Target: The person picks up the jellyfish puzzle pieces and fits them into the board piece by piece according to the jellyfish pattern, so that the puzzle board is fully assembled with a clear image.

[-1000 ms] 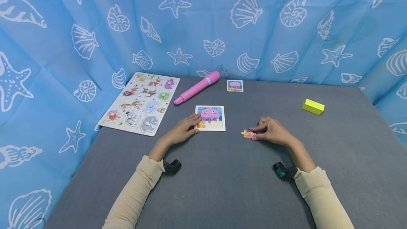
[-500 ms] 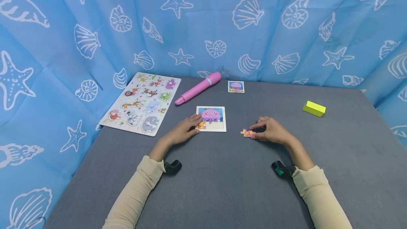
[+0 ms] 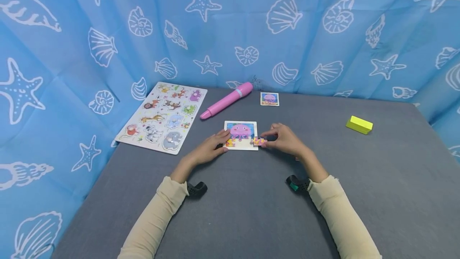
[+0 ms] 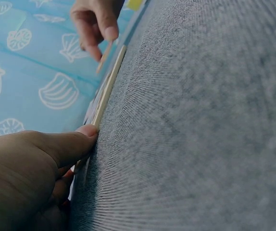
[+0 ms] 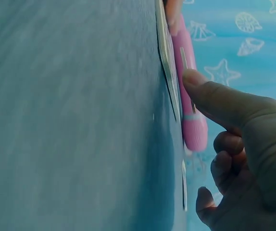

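A small square jigsaw board [image 3: 244,146] with a pink jellyfish picture lies on the table; its lower right part shows bare wood. My left hand [image 3: 207,150] holds the board at its left side, the thumb [image 4: 82,137] against its near edge. Between thumb and fingers my right hand [image 3: 285,139] pinches a pink and yellow jigsaw piece [image 3: 258,141], which overlaps the board's right edge in the head view. Seen from the right wrist, the piece [image 5: 184,57] is edge-on, raised over the board. Some of the right hand's fingers [image 5: 222,168] are loosely curled.
A white animal peg puzzle [image 3: 163,121] lies at the left, with a thick pink pen [image 3: 227,101] beside it. Farther back is a small jellyfish picture card [image 3: 269,98]. A yellow block [image 3: 359,124] sits to the right. A blue shell-print curtain [image 3: 230,27] borders the table.
My right hand has carried the jigsaw piece leftward and slightly away from me, from the bare table to the board's right edge. The left hand stays at the board.
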The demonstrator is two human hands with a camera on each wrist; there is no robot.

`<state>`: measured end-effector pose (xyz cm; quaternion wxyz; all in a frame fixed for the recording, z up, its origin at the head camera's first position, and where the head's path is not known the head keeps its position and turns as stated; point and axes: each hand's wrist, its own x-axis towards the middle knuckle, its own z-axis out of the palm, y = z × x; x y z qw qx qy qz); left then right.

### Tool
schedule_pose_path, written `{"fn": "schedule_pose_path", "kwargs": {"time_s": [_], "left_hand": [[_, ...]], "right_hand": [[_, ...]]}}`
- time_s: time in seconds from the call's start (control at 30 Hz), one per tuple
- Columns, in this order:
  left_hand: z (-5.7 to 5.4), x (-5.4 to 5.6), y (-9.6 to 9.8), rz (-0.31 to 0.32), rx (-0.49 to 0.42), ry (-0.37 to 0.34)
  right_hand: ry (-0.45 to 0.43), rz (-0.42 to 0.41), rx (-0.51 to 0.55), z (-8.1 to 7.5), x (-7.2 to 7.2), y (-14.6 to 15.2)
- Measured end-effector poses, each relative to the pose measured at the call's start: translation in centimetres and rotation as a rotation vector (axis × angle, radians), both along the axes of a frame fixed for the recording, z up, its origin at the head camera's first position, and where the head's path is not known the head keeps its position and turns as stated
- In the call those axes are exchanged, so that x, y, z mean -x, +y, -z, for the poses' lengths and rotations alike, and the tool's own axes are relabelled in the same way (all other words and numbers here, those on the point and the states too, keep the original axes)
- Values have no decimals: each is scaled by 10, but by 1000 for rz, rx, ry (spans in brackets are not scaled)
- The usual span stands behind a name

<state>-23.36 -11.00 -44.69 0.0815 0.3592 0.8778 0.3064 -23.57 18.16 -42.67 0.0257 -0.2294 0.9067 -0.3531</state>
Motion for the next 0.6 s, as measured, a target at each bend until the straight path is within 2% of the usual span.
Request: {"fn": "schedule_pose_path", "kwargs": {"time_s": [0.17, 0.33, 0.6], "left_hand": [[0, 0, -1, -4, 3, -18], [0, 1, 0, -11, 13, -34], [1, 1, -1, -13, 13, -26]], "right_hand": [[43, -37, -1, 2, 8, -19], [13, -68, -15, 3, 13, -37], [35, -93, -61, 5, 17, -53]]}}
